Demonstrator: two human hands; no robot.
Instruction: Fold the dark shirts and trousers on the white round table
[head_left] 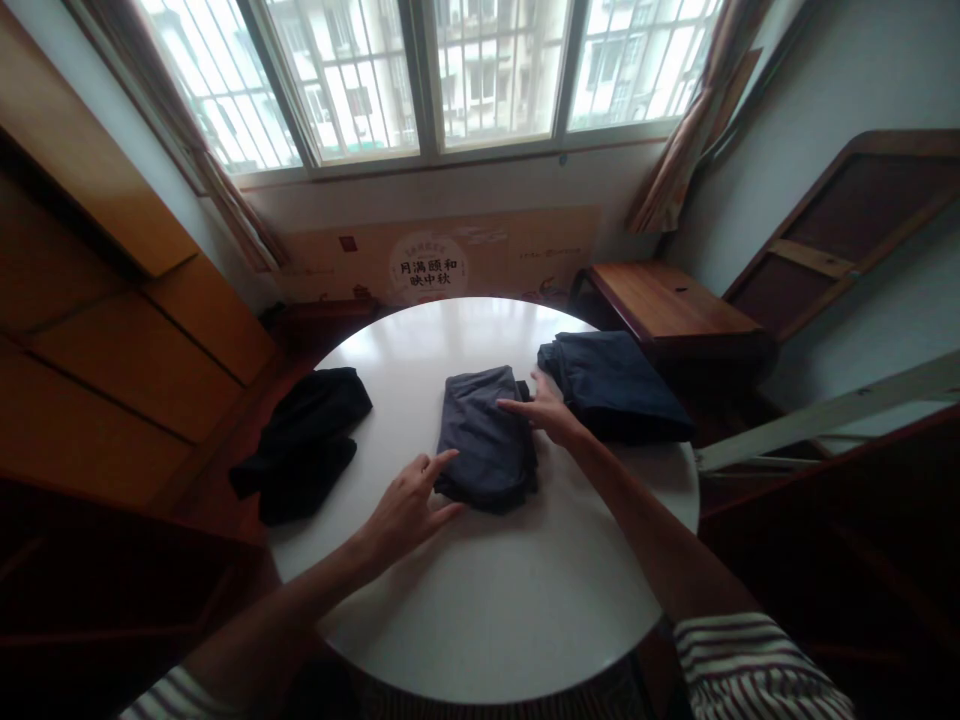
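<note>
A folded grey garment (484,430) lies in the middle of the round white table (495,600). My left hand (412,500) is at its lower left edge, thumb and fingers spread apart. At its right edge is my right hand (551,410), fingers also apart, with the thumb over the cloth's top. Some of the right fingers reach toward a dark blue folded stack of clothing (619,385) at the table's right. A loosely bunched black garment (307,440) rests at the left edge, away from both hands.
Beyond the table, a wooden bench (667,300) stands at the right by the wall. Orange-brown cabinets (187,330) line the left side. A pale beam (825,415) runs close to the table's right rim. Barred windows (495,70) are at the back.
</note>
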